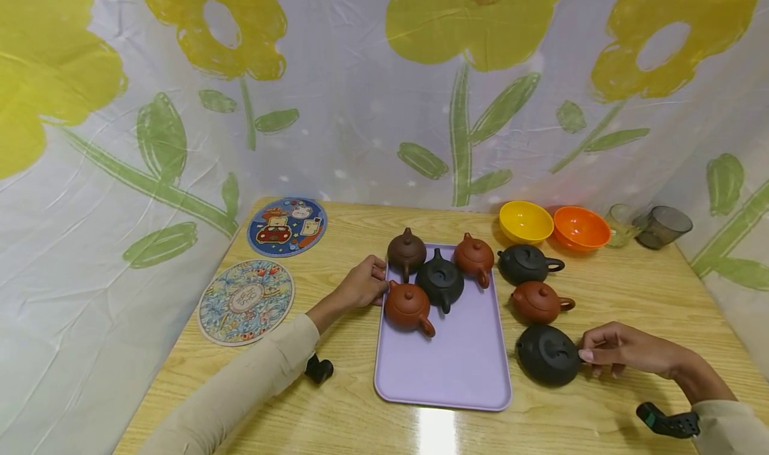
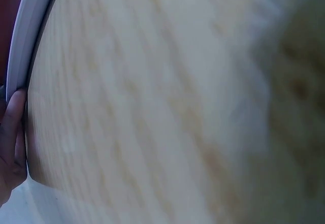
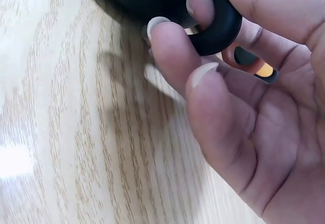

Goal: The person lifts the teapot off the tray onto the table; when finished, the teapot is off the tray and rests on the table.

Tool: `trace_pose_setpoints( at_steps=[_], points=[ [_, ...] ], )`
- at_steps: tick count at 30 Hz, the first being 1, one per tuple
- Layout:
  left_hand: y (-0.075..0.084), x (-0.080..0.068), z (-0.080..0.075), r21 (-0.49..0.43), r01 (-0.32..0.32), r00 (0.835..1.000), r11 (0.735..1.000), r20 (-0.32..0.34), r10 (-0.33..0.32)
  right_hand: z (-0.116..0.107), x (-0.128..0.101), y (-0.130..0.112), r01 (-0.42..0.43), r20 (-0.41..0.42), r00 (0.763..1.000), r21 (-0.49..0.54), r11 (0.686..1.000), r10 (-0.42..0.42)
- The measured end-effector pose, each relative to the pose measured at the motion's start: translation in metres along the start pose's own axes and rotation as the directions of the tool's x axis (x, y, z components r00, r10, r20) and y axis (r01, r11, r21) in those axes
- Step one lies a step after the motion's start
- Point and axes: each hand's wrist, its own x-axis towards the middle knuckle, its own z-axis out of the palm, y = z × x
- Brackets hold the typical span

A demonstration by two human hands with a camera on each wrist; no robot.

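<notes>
On the wooden table (image 1: 631, 295), right hand (image 1: 619, 351) pinches black teapot (image 1: 548, 355) handle.

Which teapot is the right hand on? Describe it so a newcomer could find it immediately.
Start at the lavender tray in the middle of the wooden table. To its right three teapots stand off the tray in a column; take the nearest one, the black teapot. It is flatter and wider than the others, and the right hand grips its ring handle.

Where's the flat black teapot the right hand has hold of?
In the head view, the flat black clay teapot sits on the wooden table, right of the lilac plastic tray, in front of a brown teapot; the right hand grips its handle.
</notes>
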Motion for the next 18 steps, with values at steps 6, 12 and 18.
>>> trace_pose_setpoints(
  at_steps=[6,12,18],
  points=[
    [-0.0009,0.0015,0.0001,0.0,-0.004,1.0,1.0,-0.002,0.004,-0.0009,-0.001,-0.0009,-0.031,0.0,1.0,0.015,0.999,0.031],
    [-0.0025,0.003,0.0003,-0.002,-0.004,1.0,1.0,0.001,0.004,0.0,-0.0015,-0.0017,-0.085,-0.034,0.996,0.007,0.996,0.085],
    [-0.0028,0.0024,-0.0002,-0.002,-0.003,1.0,1.0,0.002,0.003,-0.0005,-0.007,-0.002,-0.147,-0.158,0.978,-0.044,0.988,0.139]
  ],
)
